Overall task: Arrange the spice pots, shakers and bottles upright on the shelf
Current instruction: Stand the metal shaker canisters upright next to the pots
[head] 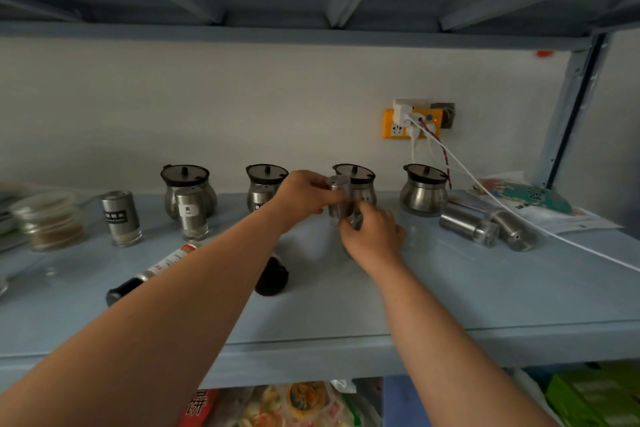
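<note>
My left hand (304,196) grips a steel shaker (338,196), held upright just above the pale blue shelf (450,288) in front of the third spice pot (358,180). My right hand (372,236) closes around the shaker's lower end. Several round steel spice pots with dark lids stand along the back wall, such as the leftmost pot (187,189) and the rightmost pot (424,189). Two shakers (121,218) (191,215) stand upright at the left. Two more shakers (467,225) (512,229) lie on their sides at the right. A labelled bottle (152,270) lies flat under my left forearm.
A black cap-like object (272,276) lies beside my left forearm. Stacked glass dishes (48,222) sit at the far left. A white cable (519,218) runs from the yellow wall socket (412,123) across the shelf's right side, over printed papers (530,204). Packaged goods fill the shelf below.
</note>
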Available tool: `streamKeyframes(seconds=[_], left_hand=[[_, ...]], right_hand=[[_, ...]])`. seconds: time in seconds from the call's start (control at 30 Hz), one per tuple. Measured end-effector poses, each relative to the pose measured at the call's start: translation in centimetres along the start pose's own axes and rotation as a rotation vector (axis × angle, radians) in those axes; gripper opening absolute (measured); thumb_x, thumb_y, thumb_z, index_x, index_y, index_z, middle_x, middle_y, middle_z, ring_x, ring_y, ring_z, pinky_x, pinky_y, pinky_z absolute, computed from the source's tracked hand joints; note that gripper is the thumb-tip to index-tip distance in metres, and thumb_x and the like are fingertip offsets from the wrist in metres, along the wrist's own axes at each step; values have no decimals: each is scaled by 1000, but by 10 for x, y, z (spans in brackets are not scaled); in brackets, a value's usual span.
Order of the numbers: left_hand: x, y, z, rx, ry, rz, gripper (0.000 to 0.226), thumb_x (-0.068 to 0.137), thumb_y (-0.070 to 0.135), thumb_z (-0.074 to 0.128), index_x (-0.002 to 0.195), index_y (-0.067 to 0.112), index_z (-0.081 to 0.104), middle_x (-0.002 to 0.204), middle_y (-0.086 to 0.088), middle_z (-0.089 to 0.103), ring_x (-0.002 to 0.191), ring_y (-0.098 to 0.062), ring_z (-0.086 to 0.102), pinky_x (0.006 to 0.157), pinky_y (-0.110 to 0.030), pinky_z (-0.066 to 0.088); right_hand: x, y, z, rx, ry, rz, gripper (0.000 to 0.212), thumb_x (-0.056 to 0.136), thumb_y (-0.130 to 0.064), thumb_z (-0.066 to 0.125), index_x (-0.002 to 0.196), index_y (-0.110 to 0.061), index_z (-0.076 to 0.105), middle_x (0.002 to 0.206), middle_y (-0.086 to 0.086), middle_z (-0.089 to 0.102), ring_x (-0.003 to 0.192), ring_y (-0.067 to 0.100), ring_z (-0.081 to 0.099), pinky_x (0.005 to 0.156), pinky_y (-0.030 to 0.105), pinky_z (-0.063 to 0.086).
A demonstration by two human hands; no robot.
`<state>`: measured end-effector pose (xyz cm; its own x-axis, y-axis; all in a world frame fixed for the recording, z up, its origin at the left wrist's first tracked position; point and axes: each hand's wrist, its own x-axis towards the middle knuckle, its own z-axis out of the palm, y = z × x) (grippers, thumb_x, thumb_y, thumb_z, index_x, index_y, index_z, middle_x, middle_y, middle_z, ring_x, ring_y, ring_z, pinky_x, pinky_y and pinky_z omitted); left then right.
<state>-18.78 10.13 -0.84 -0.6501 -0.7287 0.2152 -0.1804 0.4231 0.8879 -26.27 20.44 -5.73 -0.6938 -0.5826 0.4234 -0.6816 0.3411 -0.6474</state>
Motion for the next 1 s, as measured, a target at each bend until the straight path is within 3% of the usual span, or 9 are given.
streamKeyframes(seconds=[0.13, 0.23, 0.37, 0.47, 0.77, 0.9, 1.0], left_hand=[[-6, -6, -2, -104, -85, 25, 23, 78, 13, 73, 100, 6, 68, 84, -4, 68, 76, -11, 65, 66, -14, 55], [-7, -7, -4, -140, -116, 12, 27, 80, 14, 73, 105, 5, 67, 82, -1, 68, 76, -10, 65, 63, -11, 54], [-7, -8, -6, -193, -98, 10, 19, 78, 14, 74, 95, 14, 67, 89, -4, 70, 83, -14, 67, 77, -22, 55], [-6, -11, -7, -207, -78, 15, 31, 77, 14, 74, 106, 6, 66, 101, -12, 71, 92, -19, 68, 81, -24, 56], [-3, -15, -1, -187, -35, 14, 38, 84, 9, 67, 120, -3, 57, 103, -11, 65, 95, -18, 63, 76, -17, 55], [3, -22, 1, -80, 26, 15, 42, 88, 10, 63, 127, 0, 54, 119, -15, 62, 109, -25, 61, 99, -37, 49], [6, -21, 2, -24, 24, 8, 42, 90, 9, 60, 131, 5, 52, 126, -14, 59, 114, -24, 58, 101, -35, 47]], right_hand=[[2, 1, 3, 15, -7, -37, 25, 89, -34, 51, 109, -19, 55, 113, 4, 63, 115, 28, 52, 101, 45, 31], [4, 2, 7, 16, -15, -60, 29, 89, -40, 52, 109, -19, 53, 113, 2, 63, 115, 27, 52, 98, 42, 31], [5, 3, 11, 74, 24, -89, 30, 86, -45, 55, 107, -23, 53, 110, -4, 65, 113, 23, 54, 90, 38, 28], [3, 1, 9, 113, 57, -108, 28, 85, -44, 59, 104, -23, 56, 104, -7, 66, 109, 21, 56, 86, 37, 27], [4, 2, 11, 161, 48, -60, 31, 79, -41, 66, 104, -25, 59, 107, -7, 67, 111, 18, 55, 85, 32, 24], [5, 4, 11, 163, 40, -49, 36, 76, -35, 70, 109, -24, 59, 111, -5, 65, 112, 17, 55, 90, 33, 28], [5, 4, 11, 198, 62, -46, 32, 75, -31, 71, 103, -20, 61, 108, -3, 66, 107, 19, 58, 94, 37, 37]])
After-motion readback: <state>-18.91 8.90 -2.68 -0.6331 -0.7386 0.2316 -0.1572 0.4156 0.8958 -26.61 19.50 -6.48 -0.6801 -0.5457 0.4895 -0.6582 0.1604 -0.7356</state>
